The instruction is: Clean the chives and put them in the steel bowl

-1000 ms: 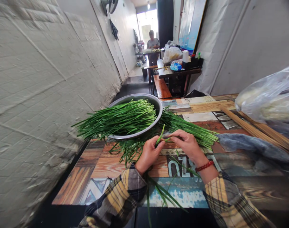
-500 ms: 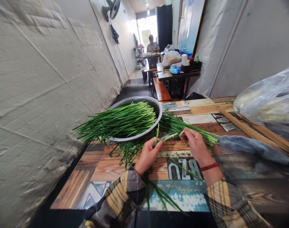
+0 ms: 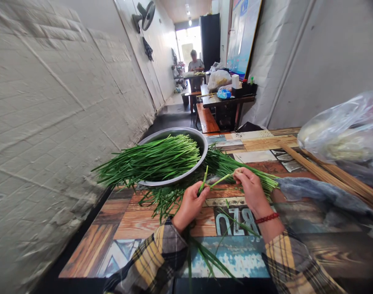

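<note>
My left hand (image 3: 190,205) is closed around a green chive stalk (image 3: 203,182) that pokes up past my thumb; its long leaves trail down over the table edge (image 3: 204,253). My right hand (image 3: 251,189) pinches a thin strip of the same stalk and holds it out to the right. Behind my hands a metal bowl (image 3: 201,141) carries a thick pile of chives (image 3: 152,159). A second bundle of chives (image 3: 235,167) lies on the patterned wooden table (image 3: 134,222) to the right of the bowl. Loose scraps (image 3: 163,198) lie in front of the bowl.
A white brick wall (image 3: 51,122) runs along the left. A clear plastic bag (image 3: 342,134), wooden sticks (image 3: 324,171) and a grey cloth (image 3: 321,192) lie at the right. Farther back stand a bench (image 3: 206,118), a cluttered table (image 3: 226,96) and a seated person (image 3: 195,65).
My right hand has drawn away to the right of the left hand, pulling a thin strip off the stalk. The view has shifted slightly.
</note>
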`<state>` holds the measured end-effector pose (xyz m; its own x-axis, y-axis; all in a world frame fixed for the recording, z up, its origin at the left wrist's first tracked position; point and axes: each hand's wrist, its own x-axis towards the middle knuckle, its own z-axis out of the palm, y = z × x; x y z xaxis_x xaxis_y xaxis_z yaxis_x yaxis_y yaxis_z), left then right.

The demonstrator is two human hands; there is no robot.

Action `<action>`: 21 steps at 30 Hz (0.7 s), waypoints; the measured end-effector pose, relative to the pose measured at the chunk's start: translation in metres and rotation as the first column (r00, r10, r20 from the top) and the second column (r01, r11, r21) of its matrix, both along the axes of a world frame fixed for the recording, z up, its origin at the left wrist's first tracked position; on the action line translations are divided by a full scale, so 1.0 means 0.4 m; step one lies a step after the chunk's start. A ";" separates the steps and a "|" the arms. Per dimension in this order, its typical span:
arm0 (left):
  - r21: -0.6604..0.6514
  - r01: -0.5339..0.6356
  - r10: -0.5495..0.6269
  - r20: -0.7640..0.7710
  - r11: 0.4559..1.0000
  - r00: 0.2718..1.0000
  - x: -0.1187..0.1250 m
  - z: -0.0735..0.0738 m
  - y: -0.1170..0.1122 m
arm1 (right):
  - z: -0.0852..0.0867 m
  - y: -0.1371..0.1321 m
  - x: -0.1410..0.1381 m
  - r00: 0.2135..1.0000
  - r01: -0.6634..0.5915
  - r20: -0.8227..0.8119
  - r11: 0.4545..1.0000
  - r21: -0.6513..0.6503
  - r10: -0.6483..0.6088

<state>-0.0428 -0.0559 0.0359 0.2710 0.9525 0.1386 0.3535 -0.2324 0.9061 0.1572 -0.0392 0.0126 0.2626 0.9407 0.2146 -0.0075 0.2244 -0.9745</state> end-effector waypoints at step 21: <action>-0.119 0.038 -0.022 0.137 0.992 0.990 0.012 0.014 -0.006 | -0.006 -0.007 -0.036 0.967 -0.164 -0.211 0.982 -0.097 0.141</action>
